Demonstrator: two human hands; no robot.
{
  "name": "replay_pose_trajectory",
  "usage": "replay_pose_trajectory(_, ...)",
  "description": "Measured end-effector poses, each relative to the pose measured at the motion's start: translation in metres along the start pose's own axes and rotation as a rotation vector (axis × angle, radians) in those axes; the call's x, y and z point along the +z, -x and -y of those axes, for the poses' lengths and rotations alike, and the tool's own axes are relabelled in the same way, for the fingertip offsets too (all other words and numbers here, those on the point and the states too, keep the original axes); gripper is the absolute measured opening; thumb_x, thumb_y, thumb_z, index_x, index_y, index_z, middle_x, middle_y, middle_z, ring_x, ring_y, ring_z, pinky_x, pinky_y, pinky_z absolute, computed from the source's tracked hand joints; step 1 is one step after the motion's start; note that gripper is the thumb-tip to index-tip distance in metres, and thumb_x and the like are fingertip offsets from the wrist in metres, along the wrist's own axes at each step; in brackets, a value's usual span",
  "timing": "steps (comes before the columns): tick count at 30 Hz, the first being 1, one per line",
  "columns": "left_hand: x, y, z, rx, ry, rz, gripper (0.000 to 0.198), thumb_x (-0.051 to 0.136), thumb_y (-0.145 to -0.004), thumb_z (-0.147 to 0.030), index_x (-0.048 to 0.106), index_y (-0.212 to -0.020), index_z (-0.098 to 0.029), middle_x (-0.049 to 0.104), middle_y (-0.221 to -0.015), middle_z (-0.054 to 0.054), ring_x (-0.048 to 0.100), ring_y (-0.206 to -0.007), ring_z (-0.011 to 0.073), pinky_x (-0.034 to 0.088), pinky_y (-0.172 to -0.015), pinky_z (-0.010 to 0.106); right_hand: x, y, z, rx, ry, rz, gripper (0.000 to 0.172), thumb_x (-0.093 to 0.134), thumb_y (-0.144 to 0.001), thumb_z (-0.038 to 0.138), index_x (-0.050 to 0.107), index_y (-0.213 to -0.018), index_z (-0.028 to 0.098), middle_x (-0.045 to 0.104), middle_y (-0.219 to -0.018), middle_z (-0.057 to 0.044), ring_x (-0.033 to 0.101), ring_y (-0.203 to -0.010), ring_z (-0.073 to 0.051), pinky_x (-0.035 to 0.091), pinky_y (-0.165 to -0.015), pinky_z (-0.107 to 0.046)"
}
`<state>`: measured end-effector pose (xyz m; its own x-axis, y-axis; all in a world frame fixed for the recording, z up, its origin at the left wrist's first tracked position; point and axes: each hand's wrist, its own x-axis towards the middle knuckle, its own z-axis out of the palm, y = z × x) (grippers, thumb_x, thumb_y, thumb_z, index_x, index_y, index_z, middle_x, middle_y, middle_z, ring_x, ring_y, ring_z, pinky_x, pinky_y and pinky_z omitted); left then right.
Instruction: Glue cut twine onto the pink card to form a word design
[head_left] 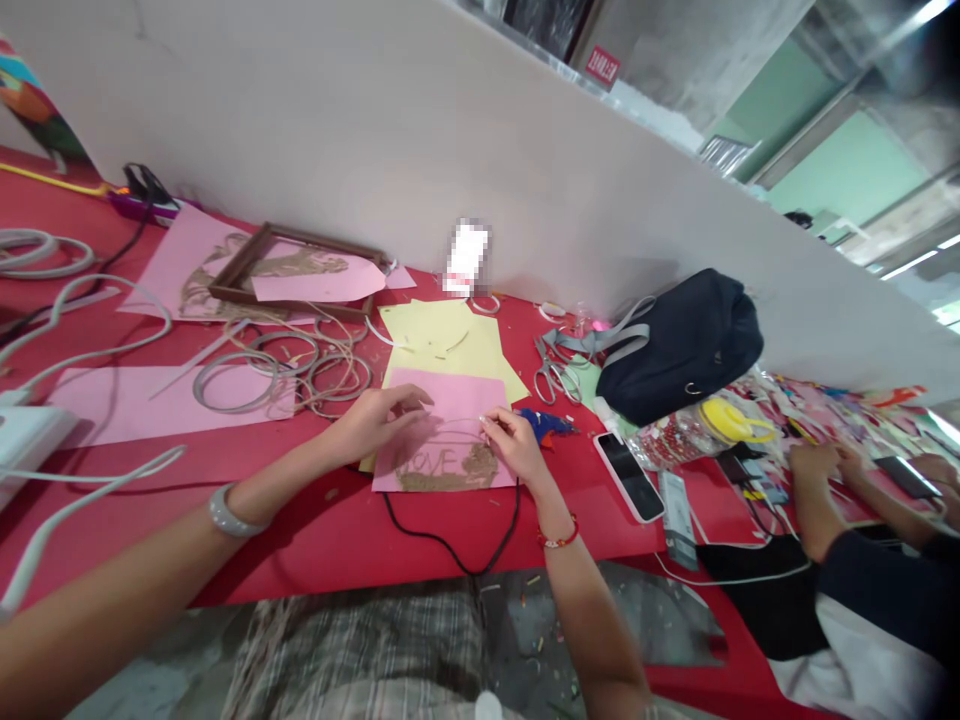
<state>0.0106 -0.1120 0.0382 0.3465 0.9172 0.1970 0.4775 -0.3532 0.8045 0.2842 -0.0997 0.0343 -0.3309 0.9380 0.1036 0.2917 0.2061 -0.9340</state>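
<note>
A pink sheet (450,390) lies in front of me, with the word LOVE and a brown textured shape along its lower part. My right hand (514,445) is over its right side, thumb and forefinger pinched on the end of a thin strand (457,422). The strand curves leftward across the sheet, and its exact material is too fine to tell. Over the sheet's left side, my left hand (382,415) has its fingers apart and bent, seemingly holding nothing. Yellow sheets (442,335) lie partly beneath the pink one. A blue glue gun (547,425) sits beside my right hand.
Coiled strips (236,382), tangled twine and a brown frame (300,240) are at left, near a white power strip (34,440). Scissors (556,380), a dark bag (682,345), a phone (628,478) and a yellow-lidded bottle (679,435) stand right. Another person's hands (821,465) are farther right.
</note>
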Motion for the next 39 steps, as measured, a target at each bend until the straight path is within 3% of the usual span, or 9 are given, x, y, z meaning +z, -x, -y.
replay_pose_trajectory(5,0.002,-0.002,0.0,0.136,-0.078,0.024,0.037,0.053,-0.101,-0.044,0.075,-0.118,-0.019,0.076,-0.117,0.011,0.072,-0.104,0.0242,0.055,-0.092,0.035,0.0,0.0,0.003,0.013,-0.086,0.038,0.034,0.066,-0.09,0.055,0.064,-0.078,0.024,0.057,-0.07,-0.001,0.053,-0.067,-0.018,0.044,-0.064,-0.031)
replay_pose_trajectory(8,0.008,-0.003,-0.001,0.201,-0.109,0.057,0.032,0.056,-0.101,-0.041,0.077,-0.114,-0.02,0.076,-0.113,0.011,0.07,-0.106,0.0242,0.052,-0.098,0.036,0.0,-0.001,0.006,0.007,-0.07,0.038,0.034,0.066,-0.09,0.058,0.066,-0.081,0.024,0.061,-0.073,-0.002,0.055,-0.069,-0.018,0.046,-0.064,-0.031)
replay_pose_trajectory(13,0.012,-0.004,0.004,0.079,-0.127,0.121,0.027,0.055,-0.098,-0.032,0.079,-0.097,-0.019,0.078,-0.097,0.007,0.07,-0.094,0.0218,0.052,-0.089,0.033,-0.002,-0.002,0.005,-0.019,0.03,0.052,0.032,0.064,-0.092,0.053,0.064,-0.078,0.024,0.063,-0.073,-0.002,0.056,-0.071,-0.019,0.045,-0.067,-0.031)
replay_pose_trajectory(24,0.005,-0.008,0.009,-0.005,-0.041,0.146,0.033,0.058,-0.093,-0.05,0.074,-0.093,-0.02,0.077,-0.096,0.008,0.071,-0.091,0.0248,0.054,-0.086,0.036,-0.004,0.0,0.01,-0.021,0.197,0.105,0.025,0.057,-0.09,0.038,0.056,-0.07,0.022,0.054,-0.066,0.001,0.049,-0.066,-0.017,0.038,-0.065,-0.031)
replay_pose_trajectory(32,-0.002,-0.008,0.006,0.055,-0.123,0.197,0.029,0.047,-0.098,-0.04,0.065,-0.099,-0.017,0.068,-0.1,0.01,0.066,-0.09,0.0229,0.053,-0.085,0.035,-0.003,0.0,0.007,-0.038,0.19,0.11,0.024,0.057,-0.088,0.039,0.058,-0.072,0.022,0.057,-0.069,0.0,0.05,-0.069,-0.017,0.038,-0.068,-0.031)
replay_pose_trajectory(39,-0.002,-0.01,0.013,0.116,-0.105,0.213,0.029,0.05,-0.099,-0.042,0.066,-0.094,-0.018,0.064,-0.103,0.01,0.065,-0.096,0.0231,0.053,-0.093,0.036,-0.003,-0.001,0.005,-0.026,0.206,0.104,0.025,0.057,-0.088,0.04,0.056,-0.071,0.022,0.055,-0.069,0.0,0.049,-0.069,-0.017,0.038,-0.067,-0.031)
